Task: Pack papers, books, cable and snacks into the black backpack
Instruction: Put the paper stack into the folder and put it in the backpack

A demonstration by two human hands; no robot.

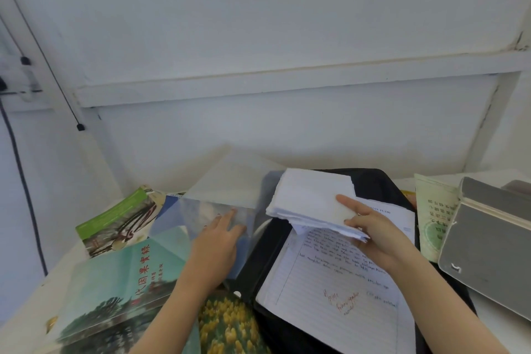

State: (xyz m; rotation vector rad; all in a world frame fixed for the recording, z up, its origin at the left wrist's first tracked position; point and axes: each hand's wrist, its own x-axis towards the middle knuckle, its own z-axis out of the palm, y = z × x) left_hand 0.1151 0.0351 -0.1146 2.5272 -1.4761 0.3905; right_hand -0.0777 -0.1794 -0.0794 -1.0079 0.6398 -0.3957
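Note:
My right hand [370, 227] grips a stack of white papers [310, 198], thumb on top, held above the black backpack [373, 181] that lies on the table. A lined handwritten sheet [336, 282] lies on the backpack under the stack. My left hand [218, 236] rests with straight fingers on a clear plastic folder [227, 198] whose flap stands up, just left of the backpack. Books lie at the left: a teal one with red Chinese characters [123, 282], a green one [115, 218], and one with yellow flowers [227, 325] at the bottom.
A grey book or case [488, 241] and a pale green booklet [434, 215] lie at the right on the white table. A black cable [20, 181] hangs down the wall at the left. The white wall stands close behind the table.

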